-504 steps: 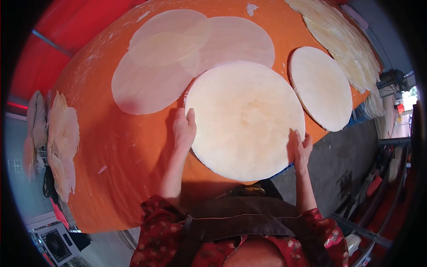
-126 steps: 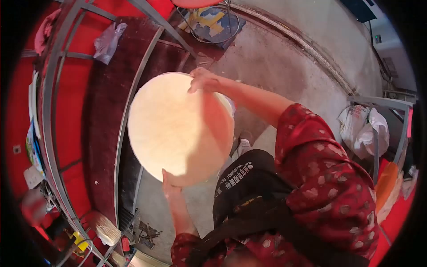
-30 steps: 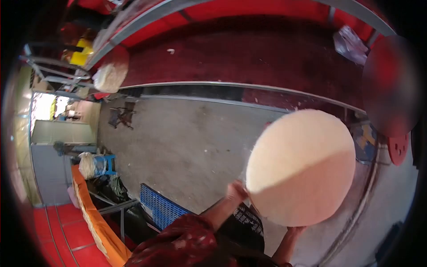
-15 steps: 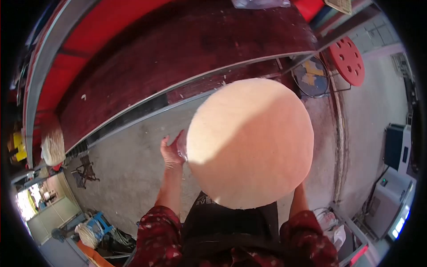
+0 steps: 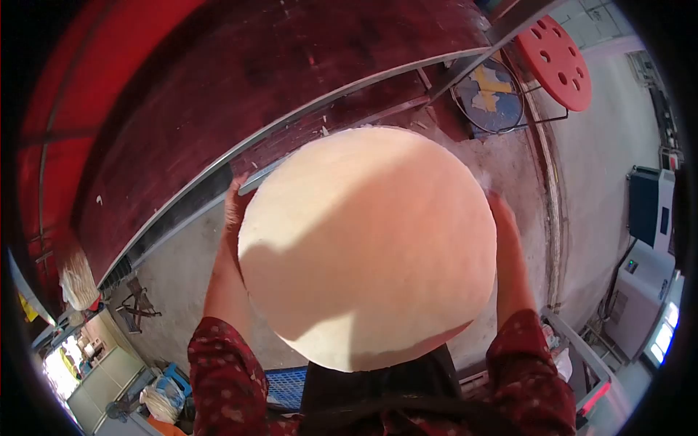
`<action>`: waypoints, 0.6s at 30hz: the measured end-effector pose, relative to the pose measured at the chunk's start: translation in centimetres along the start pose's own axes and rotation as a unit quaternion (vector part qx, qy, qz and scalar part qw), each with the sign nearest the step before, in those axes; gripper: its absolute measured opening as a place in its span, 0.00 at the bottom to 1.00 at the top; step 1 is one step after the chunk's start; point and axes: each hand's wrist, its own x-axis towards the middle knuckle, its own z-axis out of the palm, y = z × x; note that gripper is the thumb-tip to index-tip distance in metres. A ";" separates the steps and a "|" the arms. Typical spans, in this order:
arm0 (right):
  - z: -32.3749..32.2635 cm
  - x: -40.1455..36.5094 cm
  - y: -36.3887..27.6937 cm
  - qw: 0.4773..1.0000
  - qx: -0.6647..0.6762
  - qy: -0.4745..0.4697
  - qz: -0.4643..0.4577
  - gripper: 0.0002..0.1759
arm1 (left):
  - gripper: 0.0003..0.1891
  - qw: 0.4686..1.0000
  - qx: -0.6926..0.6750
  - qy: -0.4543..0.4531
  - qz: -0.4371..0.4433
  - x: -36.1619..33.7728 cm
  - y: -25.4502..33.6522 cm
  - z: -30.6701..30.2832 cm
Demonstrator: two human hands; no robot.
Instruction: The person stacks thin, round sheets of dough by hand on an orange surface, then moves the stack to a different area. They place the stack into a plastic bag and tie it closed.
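Note:
A large, flat, pale round disc (image 5: pixel 371 247) fills the middle of the head view, held up in front of my body. Its kind is not clear; the face is smooth and the rim slightly rough, with a shadow across it. My left hand (image 5: pixel 235 196) grips the disc's left edge, its fingers partly hidden behind it. On the opposite side my right hand (image 5: pixel 499 206) holds the right edge, most of its fingers out of sight behind the disc.
Beyond the disc stands a dark red table (image 5: pixel 218 109) with a metal edge. At the upper right are a red stool (image 5: pixel 556 62) and a round blue stool (image 5: pixel 488 94). A blue plastic crate (image 5: pixel 286 386) lies below; a small folding stool (image 5: pixel 137 305) stands left.
The disc has come closer and fills more of the view, extending further left. My left hand has moved left and up along with it. My right hand now shows at the right edge.

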 end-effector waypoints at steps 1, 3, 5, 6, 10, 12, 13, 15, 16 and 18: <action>1.2 1.9 -0.1 0.992 -0.110 -0.004 -0.054 0.04 | 0.43 1.000 0.014 0.002 -0.018 0.4 0.3 0.8; 3.0 6.6 1.3 0.933 -0.324 -0.013 -0.156 0.07 | 0.40 0.998 0.043 0.010 -0.051 1.3 1.5 2.4; 3.4 11.0 2.7 0.930 -0.303 -0.085 -0.192 0.11 | 0.30 0.997 0.072 -0.039 -0.012 1.7 2.9 4.3; 3.7 12.6 3.1 0.957 -0.176 -0.152 -0.176 0.14 | 0.28 0.994 0.090 -0.062 0.001 2.0 3.6 4.6; 5.1 11.1 0.3 0.820 -0.407 -0.126 -0.383 0.16 | 0.24 0.985 0.129 -0.115 0.009 0.5 4.5 6.5; 7.9 6.9 -2.7 0.713 -0.529 -0.062 -0.455 0.14 | 0.24 0.983 0.151 -0.103 0.023 0.5 4.2 6.7; 8.8 5.5 -3.1 0.669 -0.570 -0.032 -0.475 0.12 | 0.24 0.980 0.172 -0.094 0.029 0.7 4.1 7.0; 9.8 6.0 -3.5 0.791 -0.347 -0.150 -0.482 0.11 | 0.24 0.968 0.217 -0.104 0.071 0.5 4.4 7.5; 10.8 2.5 -6.6 0.825 -0.373 -0.159 -0.395 0.11 | 0.24 0.957 0.244 -0.118 0.102 -0.5 5.0 7.6; 11.0 -3.0 -8.7 0.813 -0.420 -0.136 -0.379 0.11 | 0.21 0.936 0.287 -0.090 0.182 -1.9 5.1 6.8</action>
